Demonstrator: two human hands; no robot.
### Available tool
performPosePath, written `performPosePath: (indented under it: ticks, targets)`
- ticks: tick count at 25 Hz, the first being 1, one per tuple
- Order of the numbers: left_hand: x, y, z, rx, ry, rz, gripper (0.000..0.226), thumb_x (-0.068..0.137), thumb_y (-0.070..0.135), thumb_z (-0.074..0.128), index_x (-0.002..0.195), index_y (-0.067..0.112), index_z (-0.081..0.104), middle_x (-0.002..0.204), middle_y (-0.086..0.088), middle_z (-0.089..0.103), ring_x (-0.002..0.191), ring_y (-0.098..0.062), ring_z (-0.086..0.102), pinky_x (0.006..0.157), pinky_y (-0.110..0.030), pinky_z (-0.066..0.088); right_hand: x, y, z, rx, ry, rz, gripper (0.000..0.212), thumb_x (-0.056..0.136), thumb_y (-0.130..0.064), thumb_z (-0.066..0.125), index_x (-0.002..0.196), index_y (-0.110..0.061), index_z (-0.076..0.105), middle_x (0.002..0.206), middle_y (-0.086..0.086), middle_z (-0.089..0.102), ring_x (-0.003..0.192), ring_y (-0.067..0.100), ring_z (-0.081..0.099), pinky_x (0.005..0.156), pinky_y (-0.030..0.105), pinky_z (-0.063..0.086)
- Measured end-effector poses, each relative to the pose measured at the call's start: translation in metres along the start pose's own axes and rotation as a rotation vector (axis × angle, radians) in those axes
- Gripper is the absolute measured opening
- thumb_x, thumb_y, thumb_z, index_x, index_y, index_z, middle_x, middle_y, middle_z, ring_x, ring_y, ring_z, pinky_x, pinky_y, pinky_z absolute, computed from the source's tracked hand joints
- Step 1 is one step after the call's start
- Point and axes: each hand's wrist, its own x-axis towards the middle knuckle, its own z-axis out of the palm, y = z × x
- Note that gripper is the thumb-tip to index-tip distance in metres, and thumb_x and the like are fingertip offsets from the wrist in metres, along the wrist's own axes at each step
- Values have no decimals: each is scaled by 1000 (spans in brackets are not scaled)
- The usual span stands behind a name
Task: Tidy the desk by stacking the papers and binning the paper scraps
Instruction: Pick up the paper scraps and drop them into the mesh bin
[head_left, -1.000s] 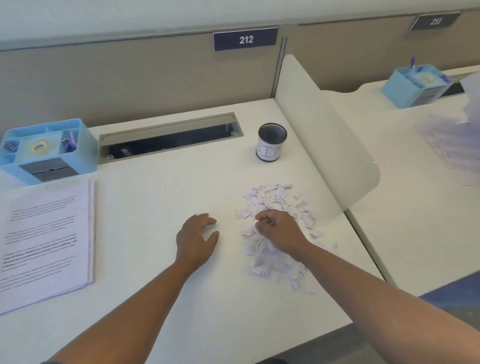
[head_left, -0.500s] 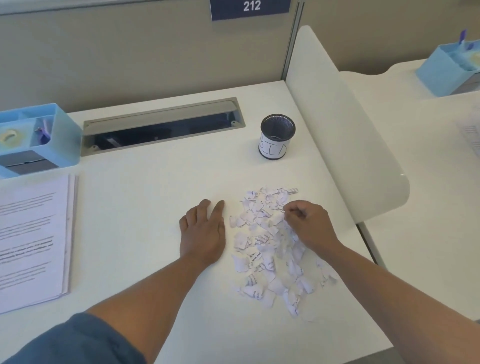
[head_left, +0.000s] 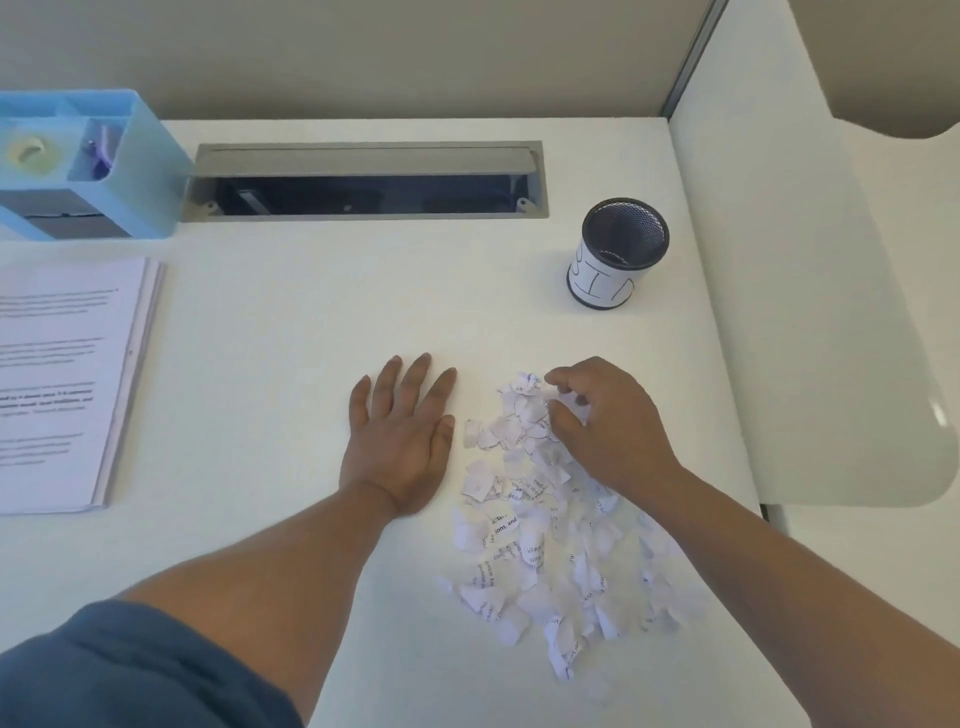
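A few paper scraps (head_left: 524, 525) show "ions and" and "Village"; the rest is unreadable.

**Scraps at right, papers at left on a divided desk**

A heap of paper scraps (head_left: 550, 525) lies on the desk (head_left: 291, 322) toward its right front. The right hand (head_left: 602, 421) rests on the heap's far end; the left hand (head_left: 400, 441) lies flat just beside the heap, on its left. Behind the scraps stands a mesh cup (head_left: 618, 254). A stack of papers (head_left: 67, 379) lies at far left, an organiser (head_left: 88, 161) behind it. A cable slot (head_left: 363, 182) runs along the back, and a divider panel (head_left: 810, 291) stands along the right.
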Motion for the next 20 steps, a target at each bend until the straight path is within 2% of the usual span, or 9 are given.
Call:
performPosePath:
  ticks: [3, 6, 8, 10, 15, 20]
  targets:
    - [0, -1, 1, -1, 10, -6, 60, 103, 47, 13, 161, 36, 17, 171, 4, 8, 157, -27, -3, 126, -49, -5, 15, -7, 7, -122, -105, -26, 45, 95, -26, 64, 140, -21, 59, 138, -8, 56, 123, 20, 51, 100, 31, 40]
    - [1, -2, 4, -4, 19, -4, 58, 104, 45, 16, 161, 35, 18, 171, 5, 9, 157, -27, -2, 126, -50, -4, 26, -14, 12, -275, -236, -53, 58, 96, -35, 61, 150, -22, 46, 151, -8, 46, 132, 24, 45, 108, 40, 39]
    - [1, -2, 4, 11, 15, -6, 58, 104, 45, 17, 162, 35, 16, 171, 5, 7, 158, -27, -3, 126, -50, -4, 29, -21, 12, -373, -301, -87, 62, 95, -47, 60, 150, -24, 44, 149, -9, 46, 130, 24, 44, 105, 41, 41]
    - [1, -2, 4, 20, 15, -11, 58, 104, 46, 16, 162, 35, 15, 171, 5, 6, 158, -27, -4, 126, -50, -4, 28, -24, 13, -465, -360, -136, 60, 95, -50, 60, 148, -25, 45, 144, -8, 46, 126, 24, 44, 101, 40, 43]
    - [0, 0, 2, 21, 9, -11, 59, 104, 46, 16, 162, 34, 17, 171, 4, 8, 158, -28, -2, 126, -51, -2, 30, -18, 11, -425, -401, -206, 31, 100, -24, 56, 131, -24, 62, 130, -9, 53, 115, 22, 50, 84, 38, 51]
    - [0, 0, 0, 21, -2, -18, 59, 104, 47, 14, 162, 35, 15, 171, 5, 6, 157, -27, -5, 126, -49, -5, 32, -10, 9, -384, -382, -234, 26, 99, -11, 49, 111, -16, 71, 110, -3, 62, 100, 25, 60, 78, 42, 53]
